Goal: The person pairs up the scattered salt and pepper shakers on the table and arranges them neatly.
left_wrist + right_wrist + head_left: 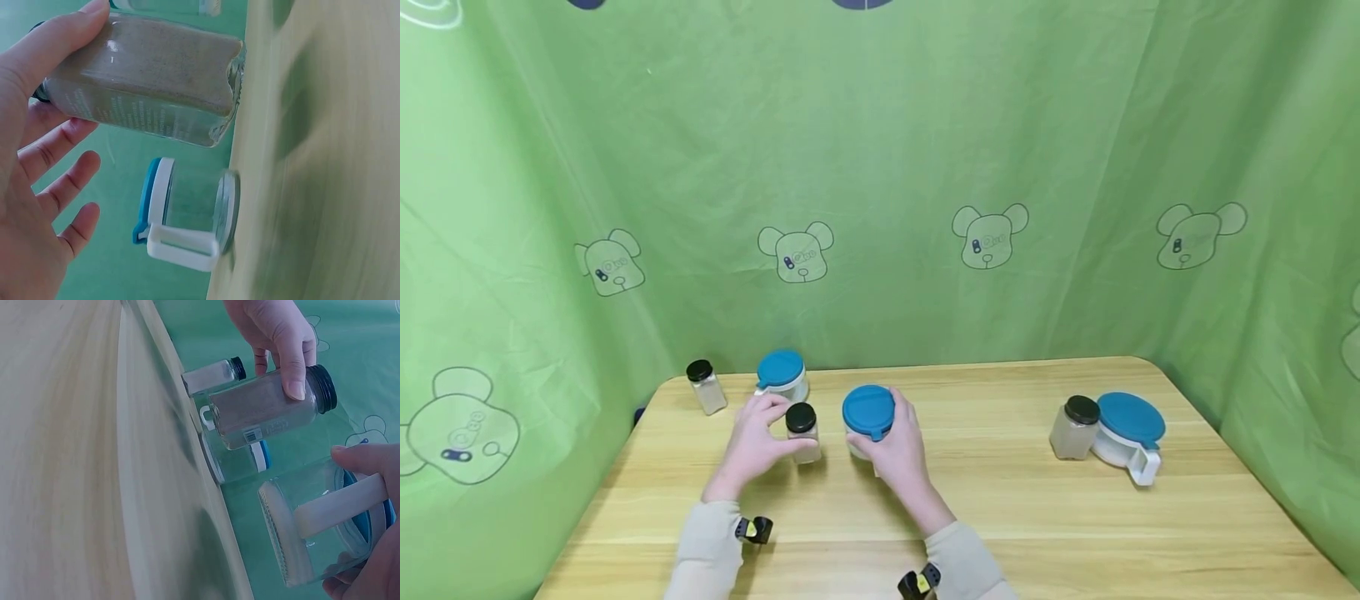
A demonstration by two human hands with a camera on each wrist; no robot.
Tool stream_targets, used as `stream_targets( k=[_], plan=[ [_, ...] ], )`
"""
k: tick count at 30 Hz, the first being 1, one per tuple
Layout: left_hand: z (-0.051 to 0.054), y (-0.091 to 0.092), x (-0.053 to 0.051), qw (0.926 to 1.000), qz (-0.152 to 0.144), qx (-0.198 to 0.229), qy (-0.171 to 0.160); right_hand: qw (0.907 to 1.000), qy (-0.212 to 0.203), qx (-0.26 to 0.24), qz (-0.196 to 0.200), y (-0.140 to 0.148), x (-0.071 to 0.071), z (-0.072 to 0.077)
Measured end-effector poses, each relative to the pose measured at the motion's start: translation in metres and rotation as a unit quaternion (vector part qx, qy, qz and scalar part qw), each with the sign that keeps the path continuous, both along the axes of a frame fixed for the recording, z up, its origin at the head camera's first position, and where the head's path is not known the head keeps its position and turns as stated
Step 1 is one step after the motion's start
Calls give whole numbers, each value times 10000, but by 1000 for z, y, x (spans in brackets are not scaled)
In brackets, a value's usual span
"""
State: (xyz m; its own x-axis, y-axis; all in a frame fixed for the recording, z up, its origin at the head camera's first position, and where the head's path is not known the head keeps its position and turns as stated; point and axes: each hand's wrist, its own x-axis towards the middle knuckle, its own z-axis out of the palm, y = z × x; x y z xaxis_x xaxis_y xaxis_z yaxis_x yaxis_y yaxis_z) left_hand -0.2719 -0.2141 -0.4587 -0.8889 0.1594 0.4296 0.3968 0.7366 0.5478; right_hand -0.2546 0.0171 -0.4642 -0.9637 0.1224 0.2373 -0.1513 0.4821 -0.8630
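Observation:
My left hand (758, 437) pinches a square glass spice jar (150, 69) with a black lid and grey-brown powder inside. Thumb and index finger grip it near the lid, while the other fingers extend free. The jar is raised just off the table. To its right, my right hand (901, 450) grips a round glass seasoning jar (319, 519), thumb and fingers around its sides near the blue lid. This jar has a white handle and a whitish layer at its bottom; it also hangs above the table. The two held jars are apart.
Behind my left hand stands another blue-lidded jar (781, 373), with a smaller black-lidded jar (707, 392) left of it. At the right, a black-lidded jar (1073, 429) stands beside a wide blue-lidded jar (1129, 425). A green curtain (880, 167) hangs behind the wooden table (1000, 517).

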Motion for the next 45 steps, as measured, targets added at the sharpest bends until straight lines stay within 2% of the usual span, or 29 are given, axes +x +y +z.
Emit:
stream_targets(
  k=[17, 27, 36, 45],
  plan=[
    [-5, 21, -2, 9999, -54, -138, -65, 9999, -2, 70, -121, 11, 0, -4],
    [-2, 35, -2, 9997, -129, -229, 12, 9997, 5, 145, -217, 22, 0, -3],
    [1, 45, -8, 9995, -199, -140, -179, 9994, -43, 116, -317, 33, 1, -2],
    [4, 56, -14, 9994, -295, -175, -106, 9991, -37, 146, -398, 43, 0, 0]
  ],
)
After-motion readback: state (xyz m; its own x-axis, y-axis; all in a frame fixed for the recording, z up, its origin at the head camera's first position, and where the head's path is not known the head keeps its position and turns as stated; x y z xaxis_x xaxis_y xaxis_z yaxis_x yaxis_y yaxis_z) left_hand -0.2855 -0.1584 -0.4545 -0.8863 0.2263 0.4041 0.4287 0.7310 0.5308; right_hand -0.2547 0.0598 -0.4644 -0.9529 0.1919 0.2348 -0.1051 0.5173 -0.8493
